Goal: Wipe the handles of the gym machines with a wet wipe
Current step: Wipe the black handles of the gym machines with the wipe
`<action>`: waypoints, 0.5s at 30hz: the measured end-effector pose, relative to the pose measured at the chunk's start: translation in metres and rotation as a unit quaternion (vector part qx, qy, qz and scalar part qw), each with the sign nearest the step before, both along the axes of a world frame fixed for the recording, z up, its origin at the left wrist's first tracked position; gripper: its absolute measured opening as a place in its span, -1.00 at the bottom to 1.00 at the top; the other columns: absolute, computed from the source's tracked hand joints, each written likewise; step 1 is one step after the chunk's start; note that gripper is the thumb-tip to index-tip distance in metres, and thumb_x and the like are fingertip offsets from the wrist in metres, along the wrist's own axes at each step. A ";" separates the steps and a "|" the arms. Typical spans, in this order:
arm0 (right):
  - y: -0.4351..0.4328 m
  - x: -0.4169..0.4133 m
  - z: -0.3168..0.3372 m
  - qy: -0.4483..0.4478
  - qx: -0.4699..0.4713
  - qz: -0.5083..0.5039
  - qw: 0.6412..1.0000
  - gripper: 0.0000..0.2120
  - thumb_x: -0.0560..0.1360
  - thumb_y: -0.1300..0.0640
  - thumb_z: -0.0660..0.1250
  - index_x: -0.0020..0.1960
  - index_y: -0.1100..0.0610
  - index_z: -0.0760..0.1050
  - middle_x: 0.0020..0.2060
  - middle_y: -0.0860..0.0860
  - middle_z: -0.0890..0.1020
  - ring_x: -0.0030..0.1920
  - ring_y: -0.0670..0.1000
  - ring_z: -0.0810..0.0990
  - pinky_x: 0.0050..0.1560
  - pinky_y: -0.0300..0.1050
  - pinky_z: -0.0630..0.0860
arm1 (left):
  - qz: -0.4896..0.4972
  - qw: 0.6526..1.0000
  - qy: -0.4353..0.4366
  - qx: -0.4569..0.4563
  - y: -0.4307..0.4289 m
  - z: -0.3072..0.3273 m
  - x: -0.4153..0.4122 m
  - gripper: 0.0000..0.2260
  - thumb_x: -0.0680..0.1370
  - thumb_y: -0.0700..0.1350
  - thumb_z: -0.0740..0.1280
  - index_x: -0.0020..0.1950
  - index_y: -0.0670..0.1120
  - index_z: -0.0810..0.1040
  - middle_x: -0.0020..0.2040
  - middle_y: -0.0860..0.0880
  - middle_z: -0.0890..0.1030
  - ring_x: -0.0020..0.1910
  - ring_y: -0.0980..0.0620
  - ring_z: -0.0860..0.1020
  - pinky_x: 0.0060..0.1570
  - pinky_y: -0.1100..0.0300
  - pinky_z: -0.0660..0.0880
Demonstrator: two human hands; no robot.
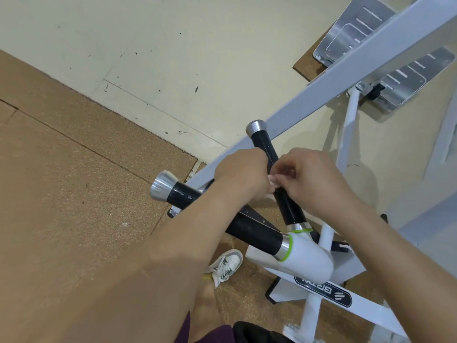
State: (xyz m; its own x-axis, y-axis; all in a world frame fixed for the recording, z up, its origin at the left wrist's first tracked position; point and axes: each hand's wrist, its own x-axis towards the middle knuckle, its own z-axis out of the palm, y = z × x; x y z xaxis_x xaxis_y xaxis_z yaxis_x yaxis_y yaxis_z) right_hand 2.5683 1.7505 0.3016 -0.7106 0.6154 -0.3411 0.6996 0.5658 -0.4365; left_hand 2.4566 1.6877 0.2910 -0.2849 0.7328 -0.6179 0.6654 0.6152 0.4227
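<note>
Our left hand (243, 174) and right hand (314, 180) meet, both pinching the white wet wipe (271, 180) against the upright black handle (288, 206) between them. Brown cork flooring (74, 169) lies left of our hands. Beyond them are a scuffed cream floor (173, 58) and metal footplates (356, 28).

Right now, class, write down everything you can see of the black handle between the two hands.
The handle is a straight black bar, matt like rubber, with a flared silver cap at its free end and a green-edged silver collar where it meets the white joint. It slants up and left in view. The left hand grips its middle; the right hand pinches a white wipe against it.
</note>
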 end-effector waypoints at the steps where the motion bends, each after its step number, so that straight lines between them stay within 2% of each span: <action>1: 0.002 0.000 -0.003 0.026 -0.013 -0.041 0.999 -0.94 0.44 0.16 0.41 -0.18 0.02 0.62 -0.35 -0.14 0.51 -0.26 -0.06 0.51 -0.22 -0.20 0.39 | 0.021 1.000 -0.011 -0.004 0.003 -0.003 -0.004 -0.79 0.41 -0.08 0.44 -0.29 -0.07 0.43 -0.32 0.00 0.52 -0.25 -0.03 0.54 -0.33 0.14 0.40; 2: 0.003 -0.001 -0.006 0.047 -0.026 -0.073 0.996 -0.93 0.43 0.16 0.42 -0.19 0.01 0.63 -0.35 -0.16 0.52 -0.27 -0.12 0.50 -0.23 -0.25 0.39 | 0.045 0.999 -0.021 -0.006 0.006 -0.004 -0.008 -0.85 0.41 -0.12 0.45 -0.20 -0.10 0.49 -0.28 -0.01 0.56 -0.19 -0.03 0.58 -0.29 0.13 0.44; 4: 0.004 -0.001 -0.009 0.076 -0.055 -0.116 0.989 -0.92 0.42 0.18 0.43 -0.20 0.01 0.64 -0.35 -0.18 0.56 -0.28 -0.17 0.52 -0.22 -0.29 0.42 | 0.115 0.991 -0.069 0.002 0.010 -0.008 -0.012 -0.85 0.41 -0.16 0.46 -0.09 -0.16 0.56 -0.22 -0.06 0.66 -0.14 -0.04 0.64 -0.14 0.08 0.57; 7: 0.002 0.000 -0.012 0.088 -0.082 -0.148 0.982 -0.88 0.43 0.21 0.41 -0.20 0.02 0.65 -0.35 -0.19 0.58 -0.29 -0.19 0.54 -0.24 -0.35 0.43 | 0.245 0.945 -0.215 0.007 0.001 -0.005 -0.005 -0.90 0.43 -0.20 0.44 -0.18 -0.19 0.55 -0.20 -0.21 0.69 -0.15 -0.14 0.68 -0.05 -0.07 0.61; 9: 0.002 0.002 -0.013 0.097 -0.103 -0.160 0.977 -0.82 0.44 0.24 0.37 -0.20 -0.02 0.64 -0.32 -0.16 0.63 -0.26 -0.17 0.59 -0.21 -0.28 0.50 | 0.292 0.921 -0.258 0.016 -0.005 -0.003 0.002 -0.85 0.44 -0.16 0.44 -0.22 -0.14 0.49 -0.14 -0.27 0.68 -0.13 -0.18 0.67 -0.03 -0.10 0.61; 12: 0.005 0.009 -0.013 0.137 -0.169 -0.209 0.953 -0.73 0.47 0.30 0.30 -0.19 -0.05 0.62 -0.27 -0.11 0.68 -0.20 -0.12 0.65 -0.07 -0.14 0.60 | 0.290 0.923 -0.253 0.024 0.000 -0.007 0.001 -0.81 0.46 -0.09 0.44 -0.25 -0.10 0.47 -0.25 -0.22 0.69 -0.21 -0.16 0.69 -0.03 -0.12 0.60; 15: 0.006 0.016 -0.018 0.160 -0.215 -0.267 0.926 -0.72 0.48 0.33 0.27 -0.16 0.00 0.63 -0.25 -0.08 0.69 -0.18 -0.10 0.66 -0.01 -0.01 0.62 | 0.306 0.928 -0.206 0.037 0.005 -0.015 0.001 -0.84 0.46 -0.17 0.41 -0.25 -0.10 0.45 -0.32 -0.16 0.67 -0.30 -0.10 0.68 -0.09 -0.11 0.61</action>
State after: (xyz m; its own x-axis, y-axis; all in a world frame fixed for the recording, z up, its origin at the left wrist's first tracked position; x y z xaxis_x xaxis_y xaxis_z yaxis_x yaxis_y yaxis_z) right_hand 2.5844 1.7568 0.2840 -0.4510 0.7647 -0.4602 0.6252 -0.0974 -0.7744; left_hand 2.4571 1.6931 0.2765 -0.4124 0.5560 -0.7217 -0.0283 0.7840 0.6201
